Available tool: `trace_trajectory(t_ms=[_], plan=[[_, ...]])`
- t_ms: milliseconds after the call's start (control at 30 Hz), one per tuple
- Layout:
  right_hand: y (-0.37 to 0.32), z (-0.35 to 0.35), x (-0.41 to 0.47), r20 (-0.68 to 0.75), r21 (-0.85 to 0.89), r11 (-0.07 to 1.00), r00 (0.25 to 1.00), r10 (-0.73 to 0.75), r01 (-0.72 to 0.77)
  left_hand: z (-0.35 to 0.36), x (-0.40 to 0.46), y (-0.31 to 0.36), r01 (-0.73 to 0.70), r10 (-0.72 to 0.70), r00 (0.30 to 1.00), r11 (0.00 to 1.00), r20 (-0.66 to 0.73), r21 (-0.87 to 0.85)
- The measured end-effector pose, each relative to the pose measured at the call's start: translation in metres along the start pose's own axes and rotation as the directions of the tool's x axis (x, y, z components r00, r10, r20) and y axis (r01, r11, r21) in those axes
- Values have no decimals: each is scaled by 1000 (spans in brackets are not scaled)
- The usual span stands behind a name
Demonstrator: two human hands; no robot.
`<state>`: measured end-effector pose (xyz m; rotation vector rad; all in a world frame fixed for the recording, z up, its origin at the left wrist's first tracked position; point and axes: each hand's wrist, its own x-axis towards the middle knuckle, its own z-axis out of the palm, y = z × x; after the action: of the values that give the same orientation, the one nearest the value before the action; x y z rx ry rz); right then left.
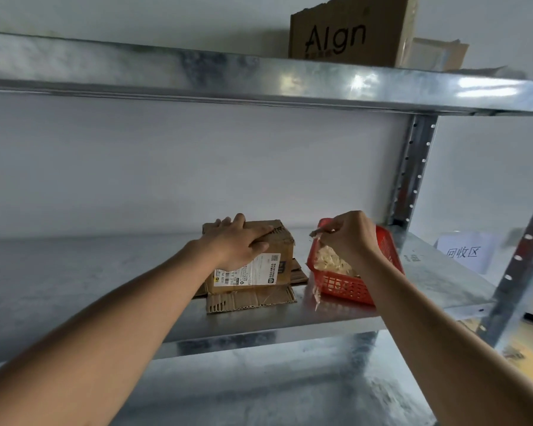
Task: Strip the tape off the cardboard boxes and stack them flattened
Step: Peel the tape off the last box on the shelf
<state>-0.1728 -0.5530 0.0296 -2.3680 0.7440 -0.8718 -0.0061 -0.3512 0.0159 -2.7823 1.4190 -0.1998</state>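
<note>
1. Flattened cardboard (250,299): lies on the metal shelf (74,272), under the box.
2. Small box (256,259): light, stiff; probably best held by its edges. Left hand (237,241) rests flat on top.
3. Right hand (348,238): pinches limp, sticky tape strip (316,233) above the red basket (351,287).

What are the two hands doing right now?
Left hand: open, fingers lying flat on top of the cardboard box.
Right hand: pinching a strip of tape above the red basket.
</note>
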Motion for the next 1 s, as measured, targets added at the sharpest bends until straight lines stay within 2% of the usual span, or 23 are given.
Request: trace_trajectory(t_ms=[133,200,267,333,467,500,567,700,800,833,900,1000], plan=[[4,-15,-2,145,-265,962,989,-30,68,6,11,12,-4,5,1000,1000,-16,13],[7,-18,-4,231,-449,870,967,-106,203,8,14,15,-4,4,1000,1000,-26,12],[12,-17,-6,370,-548,776,922,-111,313,10,16,16,3,-3,1000,1000,-31,11],[16,-15,-6,497,-574,722,865,-70,387,10,17,17,17,-16,999,1000,-30,17],[16,-14,-2,615,-515,759,789,2,399,10,15,20,20,-18,999,998,-44,59],[16,-13,0,620,-518,768,784,34,376,10,14,21,21,-18,999,998,-45,66],[23,-9,5,542,-494,825,839,45,275,11,13,21,26,-24,999,998,-42,59],[40,-1,12,356,-467,869,934,15,164,12,13,22,34,-33,999,999,-38,30],[44,-1,9,221,-273,959,975,-8,70,11,15,22,44,-44,999,999,-23,14],[43,0,9,199,-231,970,980,-31,78,11,15,21,46,-46,999,999,-20,10],[41,2,9,208,-256,952,971,-117,170,11,16,21,45,-45,999,999,-20,7],[34,6,7,326,-309,905,926,-189,293,11,17,20,38,-38,999,999,-23,4]])
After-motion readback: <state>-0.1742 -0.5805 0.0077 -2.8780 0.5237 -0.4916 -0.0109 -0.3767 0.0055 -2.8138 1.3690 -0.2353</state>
